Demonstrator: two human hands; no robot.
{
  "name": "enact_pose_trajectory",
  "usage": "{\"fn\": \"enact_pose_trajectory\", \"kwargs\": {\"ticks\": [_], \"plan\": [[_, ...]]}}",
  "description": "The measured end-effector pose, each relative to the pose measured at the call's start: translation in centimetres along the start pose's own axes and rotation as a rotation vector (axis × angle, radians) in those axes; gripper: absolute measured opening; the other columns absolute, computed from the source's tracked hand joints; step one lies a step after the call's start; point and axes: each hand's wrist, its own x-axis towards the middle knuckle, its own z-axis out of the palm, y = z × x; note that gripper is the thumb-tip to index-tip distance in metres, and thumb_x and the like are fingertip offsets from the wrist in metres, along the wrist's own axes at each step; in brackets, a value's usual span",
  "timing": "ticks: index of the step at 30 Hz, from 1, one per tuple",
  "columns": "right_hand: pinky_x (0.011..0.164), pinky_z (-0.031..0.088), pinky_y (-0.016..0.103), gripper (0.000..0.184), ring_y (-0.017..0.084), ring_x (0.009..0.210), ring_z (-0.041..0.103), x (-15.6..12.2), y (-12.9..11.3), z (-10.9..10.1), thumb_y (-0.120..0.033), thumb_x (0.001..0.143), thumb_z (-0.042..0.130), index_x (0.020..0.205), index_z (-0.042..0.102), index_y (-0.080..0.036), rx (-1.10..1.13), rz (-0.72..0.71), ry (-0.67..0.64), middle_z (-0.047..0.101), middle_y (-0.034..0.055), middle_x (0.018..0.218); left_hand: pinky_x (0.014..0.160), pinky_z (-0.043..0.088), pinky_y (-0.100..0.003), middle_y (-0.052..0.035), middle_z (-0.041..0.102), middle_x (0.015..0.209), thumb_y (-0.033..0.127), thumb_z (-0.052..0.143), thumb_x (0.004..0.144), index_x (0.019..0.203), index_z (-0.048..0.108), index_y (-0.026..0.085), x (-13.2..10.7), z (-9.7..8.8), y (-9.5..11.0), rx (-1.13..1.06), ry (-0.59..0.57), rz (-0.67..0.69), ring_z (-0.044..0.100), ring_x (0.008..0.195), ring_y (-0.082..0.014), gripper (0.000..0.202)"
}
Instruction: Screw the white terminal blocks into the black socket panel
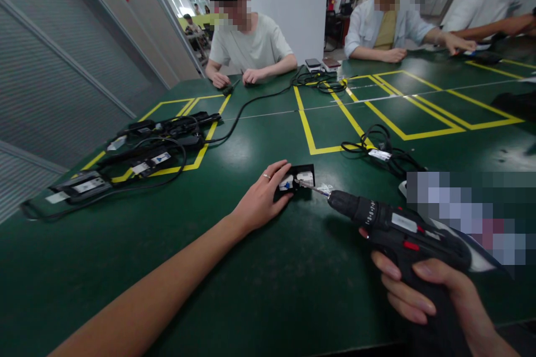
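Note:
My left hand (262,195), a ring on one finger, grips a small black box (309,169) with white labels on its top, which rests on the green table. In my right hand (435,284) is a black cordless drill (389,223) with red details, held by its handle, one finger by the trigger. The long thin bit (313,187) of the drill points left, and its tip meets the box's top between the labels. Whether the bit is turning cannot be seen. The box's left end is partly covered by my fingers.
Black power adapters with cables (157,150) lie at the left on the green table (251,290). A coiled cable (379,153) lies behind the drill. A partly blurred pouch (464,223) sits right. Across the table, one person (253,39) handles a small item; others sit further right.

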Motion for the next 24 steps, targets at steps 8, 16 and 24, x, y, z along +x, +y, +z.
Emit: {"fn": "enact_pose_trajectory", "kwargs": {"ticks": [8, 16, 24], "plan": [[0.036, 0.027, 0.022, 0.062, 0.003, 0.037, 0.021, 0.14, -0.01, 0.05, -0.023, 0.066, 0.056, 0.128, 0.049, -0.019, 0.003, 0.005, -0.001, 0.052, 0.0030, 0.072, 0.111, 0.034, -0.046, -0.0087, 0.029, 0.146, 0.025, 0.052, 0.086, 0.141, 0.024, 0.024, 0.00, 0.01, -0.02, -0.008, -0.002, 0.001, 0.035, 0.132, -0.0275, 0.063], [0.036, 0.027, 0.022, 0.067, 0.003, 0.037, 0.021, 0.16, 0.00, 0.03, -0.024, 0.065, 0.056, 0.131, 0.046, -0.020, 0.008, 0.014, 0.014, 0.052, 0.0028, 0.072, 0.111, 0.034, -0.047, -0.0094, 0.029, 0.145, 0.026, 0.052, 0.086, 0.141, 0.025, 0.023, 0.00, 0.03, -0.06, -0.015, 0.000, 0.008, 0.034, 0.132, -0.0277, 0.061], [0.037, 0.028, 0.023, 0.062, 0.004, 0.037, 0.021, -0.04, -0.02, 0.05, -0.024, 0.067, 0.055, 0.128, 0.049, -0.019, -0.004, 0.019, 0.002, 0.053, 0.0032, 0.073, 0.112, 0.032, -0.044, -0.0080, 0.029, 0.146, 0.026, 0.052, 0.086, 0.141, 0.024, 0.024, -0.02, 0.04, 0.00, -0.005, -0.002, -0.007, 0.033, 0.133, -0.0258, 0.062]]}}
